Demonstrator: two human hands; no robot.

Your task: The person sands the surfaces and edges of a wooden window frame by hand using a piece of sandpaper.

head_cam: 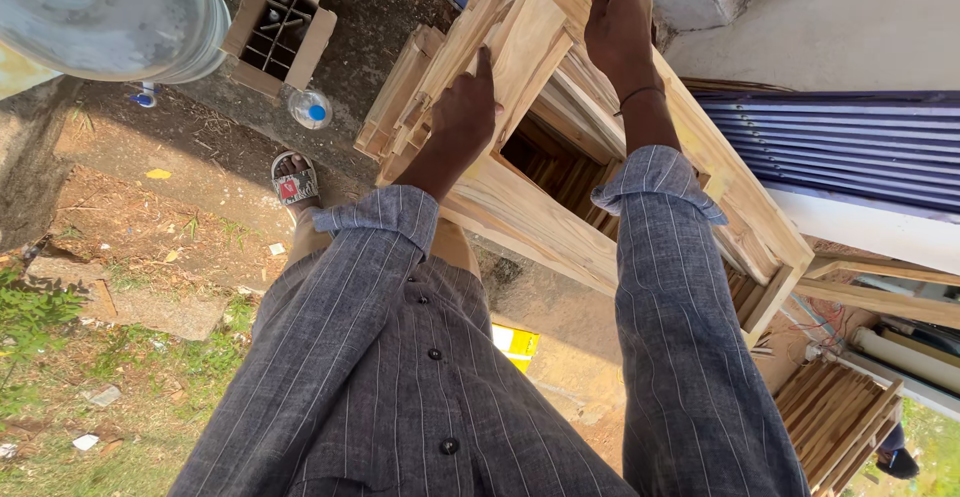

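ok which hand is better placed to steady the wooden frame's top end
Probably the right hand: its fingers already curl over the wooden frame at its top end. The left hand rests lower, on the slats.

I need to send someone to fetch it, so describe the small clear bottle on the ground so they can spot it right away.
Start at the stacked pale wooden frames that both hands rest on, then look to the ground on their left. There an open cardboard box stands on dark soil, and the bottle lies just below its corner. It is the only clear plastic thing there with a bright blue cap, unlike the sandalled foot below it.
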